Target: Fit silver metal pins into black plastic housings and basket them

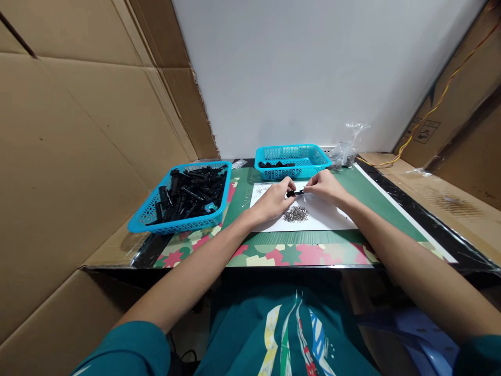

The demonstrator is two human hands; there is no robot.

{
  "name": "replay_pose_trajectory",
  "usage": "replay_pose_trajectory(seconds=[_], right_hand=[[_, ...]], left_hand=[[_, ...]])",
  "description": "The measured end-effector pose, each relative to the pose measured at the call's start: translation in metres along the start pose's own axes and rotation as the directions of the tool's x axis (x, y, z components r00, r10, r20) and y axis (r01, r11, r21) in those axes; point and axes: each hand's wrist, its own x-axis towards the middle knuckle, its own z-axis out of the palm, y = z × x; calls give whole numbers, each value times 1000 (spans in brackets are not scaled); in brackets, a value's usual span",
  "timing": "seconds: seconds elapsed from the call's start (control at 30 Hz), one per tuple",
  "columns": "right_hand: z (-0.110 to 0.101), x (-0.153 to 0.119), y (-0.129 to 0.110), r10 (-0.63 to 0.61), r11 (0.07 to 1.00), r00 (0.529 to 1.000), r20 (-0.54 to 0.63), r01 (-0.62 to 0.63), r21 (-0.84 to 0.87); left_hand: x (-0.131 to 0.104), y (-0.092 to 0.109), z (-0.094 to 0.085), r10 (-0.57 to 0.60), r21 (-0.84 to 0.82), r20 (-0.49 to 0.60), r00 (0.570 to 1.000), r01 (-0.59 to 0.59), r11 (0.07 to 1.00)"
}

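Between my two hands, over a white sheet (329, 218), is a small black plastic part (294, 194). The fingers of my left hand (277, 197) are closed around its left end. My right hand (324, 185) is pinched at the part's right end; what its fingertips hold, if anything, is too small to make out. Just below the part, a pile of small metal pins or screws (296, 213) lies on the sheet. A few more loose ones are scattered at the sheet's upper left.
At left, a blue basket (176, 227) is heaped with black plastic parts (191, 190). Behind my hands, a second blue basket (305, 169) holds a few black parts. Clear plastic bags (344, 155) stand beside it. Cardboard walls (78, 130) flank the table, and a yellow cable (434, 107) runs at right.
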Motion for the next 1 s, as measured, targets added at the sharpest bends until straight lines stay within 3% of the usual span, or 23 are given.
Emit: replay_pose_trajectory(seconds=[0.27, 0.57, 1.0], right_hand=[[2, 2, -4, -45, 999, 999, 12, 45, 10], [4, 1, -2, -116, 993, 993, 9, 116, 18], [5, -1, -5, -126, 979, 992, -7, 123, -163]], left_hand=[[3, 8, -6, 5, 4, 7, 1000, -5, 1000], [4, -2, 0, -2, -18, 7, 1000, 3, 1000], [1, 0, -1, -6, 73, 61, 998, 2, 997]])
